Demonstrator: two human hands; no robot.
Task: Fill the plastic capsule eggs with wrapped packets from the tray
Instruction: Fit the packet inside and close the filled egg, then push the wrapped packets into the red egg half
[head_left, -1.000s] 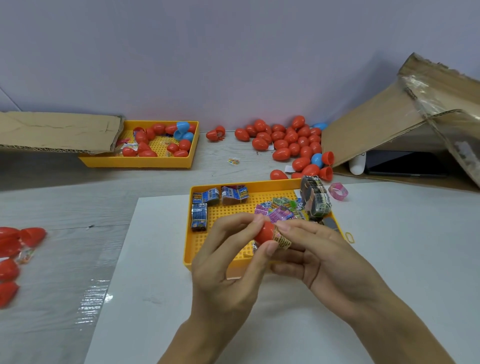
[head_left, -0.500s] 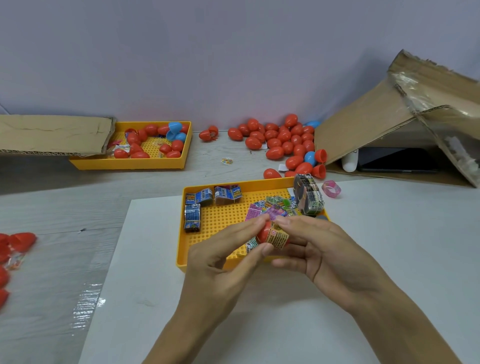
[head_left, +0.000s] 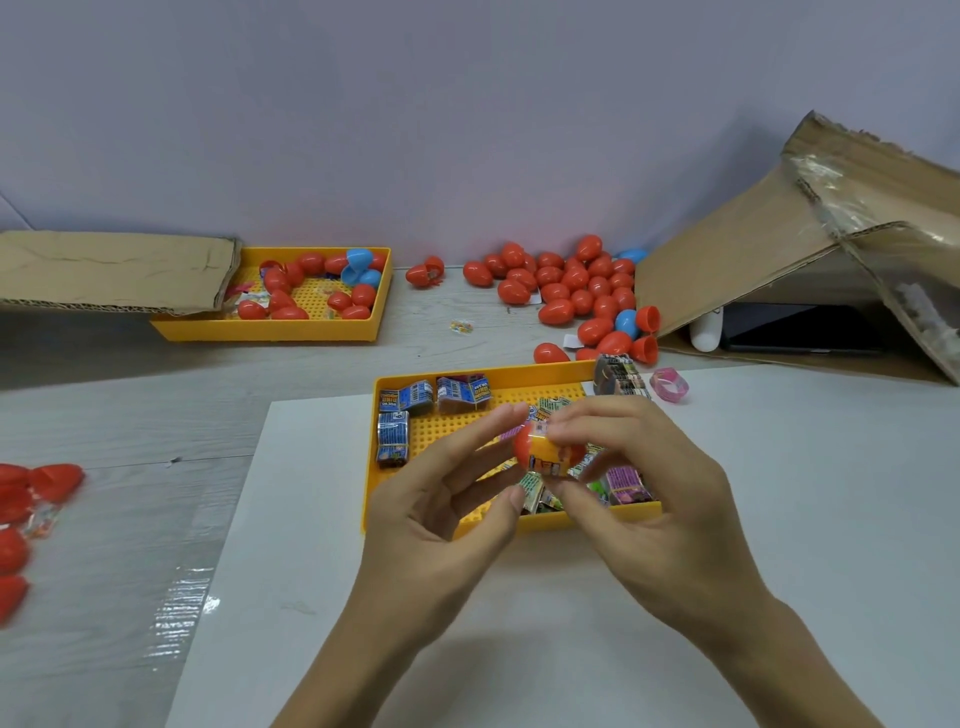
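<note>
A yellow tray (head_left: 370, 467) of wrapped packets lies in front of me on a white sheet. Above it I hold a red capsule egg half (head_left: 522, 447) with an orange wrapped packet (head_left: 551, 460) sticking out of its open end. My left hand (head_left: 441, 509) pinches the red half between thumb and forefinger. My right hand (head_left: 639, 493) pinches the packet from the right. Blue packets (head_left: 405, 397) lie at the tray's far left, and mixed packets (head_left: 623, 480) at its near right.
A pile of red and blue eggs (head_left: 571, 291) sits at the back. A second yellow tray (head_left: 270, 327) with eggs stands back left under a cardboard flap (head_left: 114, 270). More red eggs (head_left: 21, 499) lie at the left edge. A torn cardboard box (head_left: 810, 249) leans at right.
Both hands stay together on the egg half and packet. More of the packet now shows beside the red half, and the view has shifted slightly.
</note>
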